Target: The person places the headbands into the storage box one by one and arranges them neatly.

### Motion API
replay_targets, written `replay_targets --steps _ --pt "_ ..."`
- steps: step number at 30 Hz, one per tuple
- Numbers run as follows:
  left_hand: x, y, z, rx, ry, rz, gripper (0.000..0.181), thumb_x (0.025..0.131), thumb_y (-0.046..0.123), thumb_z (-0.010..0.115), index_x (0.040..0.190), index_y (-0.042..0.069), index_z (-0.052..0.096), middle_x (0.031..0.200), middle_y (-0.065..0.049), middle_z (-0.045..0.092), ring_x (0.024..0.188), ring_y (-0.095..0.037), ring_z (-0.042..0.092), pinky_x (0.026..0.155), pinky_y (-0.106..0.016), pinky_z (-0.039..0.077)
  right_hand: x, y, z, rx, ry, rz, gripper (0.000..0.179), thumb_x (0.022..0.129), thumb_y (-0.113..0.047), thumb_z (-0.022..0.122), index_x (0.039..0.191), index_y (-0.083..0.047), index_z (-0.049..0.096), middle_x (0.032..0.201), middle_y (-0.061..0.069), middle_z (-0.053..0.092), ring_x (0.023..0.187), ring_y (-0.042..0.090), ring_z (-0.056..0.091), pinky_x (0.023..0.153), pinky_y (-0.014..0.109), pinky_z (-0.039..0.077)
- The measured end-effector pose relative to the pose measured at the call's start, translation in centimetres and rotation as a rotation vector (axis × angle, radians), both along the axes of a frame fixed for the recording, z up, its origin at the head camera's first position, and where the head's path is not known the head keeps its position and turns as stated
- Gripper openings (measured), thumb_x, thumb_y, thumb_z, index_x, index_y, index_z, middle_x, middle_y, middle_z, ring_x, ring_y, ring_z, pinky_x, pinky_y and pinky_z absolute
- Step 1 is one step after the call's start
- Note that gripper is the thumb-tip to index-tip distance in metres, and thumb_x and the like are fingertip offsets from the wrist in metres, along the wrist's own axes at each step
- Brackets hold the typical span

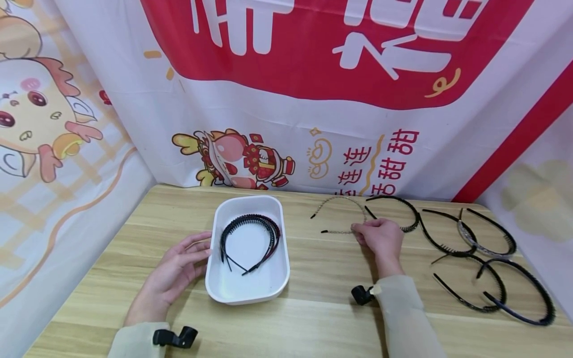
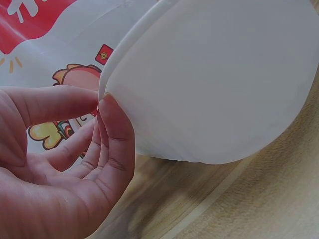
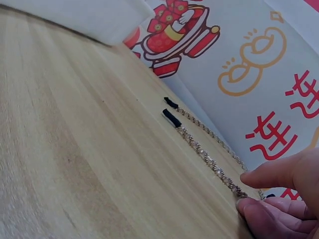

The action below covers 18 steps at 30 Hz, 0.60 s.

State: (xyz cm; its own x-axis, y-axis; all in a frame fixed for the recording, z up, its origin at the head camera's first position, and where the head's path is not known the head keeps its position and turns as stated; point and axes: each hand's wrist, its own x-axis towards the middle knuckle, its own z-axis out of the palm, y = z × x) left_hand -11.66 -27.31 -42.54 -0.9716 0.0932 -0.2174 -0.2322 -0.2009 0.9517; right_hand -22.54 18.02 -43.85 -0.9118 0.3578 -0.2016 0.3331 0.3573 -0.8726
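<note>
My right hand (image 1: pixel 379 239) pinches a thin gold, beaded headband (image 3: pixel 212 164) with black end tips, between thumb and fingers. In the head view this headband's loop rests on the table to the left of the hand. My left hand (image 1: pixel 176 271) is at the left side of a white plastic tray (image 1: pixel 286 263), fingertips touching its rim; no finger shows inside the tray. Several dark toothed headbands (image 1: pixel 272 238) lie together in the tray, one with a dark red edge. In the left wrist view the tray's outer wall (image 2: pixel 214 84) fills much of the picture.
A black headband (image 1: pixel 394 198) lies just behind my right hand. Further right, more headbands (image 1: pixel 494 278) overlap on the wooden table (image 1: pixel 322 318), one of them silvery (image 1: pixel 485 248). A printed cloth (image 1: pixel 286 119) hangs along the back edge.
</note>
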Motion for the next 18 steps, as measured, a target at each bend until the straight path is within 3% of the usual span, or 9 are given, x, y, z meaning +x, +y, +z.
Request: replay_targets --steps 6,18 --pt "0.01 -0.06 -0.02 -0.001 0.003 0.000 0.038 0.104 0.000 0.061 0.138 0.018 0.060 0.119 0.004 0.075 0.109 -0.012 0.072 0.092 -0.032 0.062 -0.14 0.01 -0.06 0.061 -0.015 0.013 0.036 0.084 -0.023 0.088 0.110 0.000 0.076 0.075 0.003 0.079 0.057 0.007 0.072 0.059 0.021 0.059" --pt "-0.18 -0.20 -0.35 0.003 0.009 -0.011 0.038 0.104 0.000 0.060 0.137 0.019 0.061 0.119 0.003 0.075 0.109 -0.013 0.072 0.093 -0.032 0.062 0.02 0.01 0.20 -0.006 -0.037 0.016 0.033 0.084 -0.013 0.088 0.112 0.001 0.076 0.083 0.007 0.081 0.062 0.007 0.074 0.061 0.023 0.063"
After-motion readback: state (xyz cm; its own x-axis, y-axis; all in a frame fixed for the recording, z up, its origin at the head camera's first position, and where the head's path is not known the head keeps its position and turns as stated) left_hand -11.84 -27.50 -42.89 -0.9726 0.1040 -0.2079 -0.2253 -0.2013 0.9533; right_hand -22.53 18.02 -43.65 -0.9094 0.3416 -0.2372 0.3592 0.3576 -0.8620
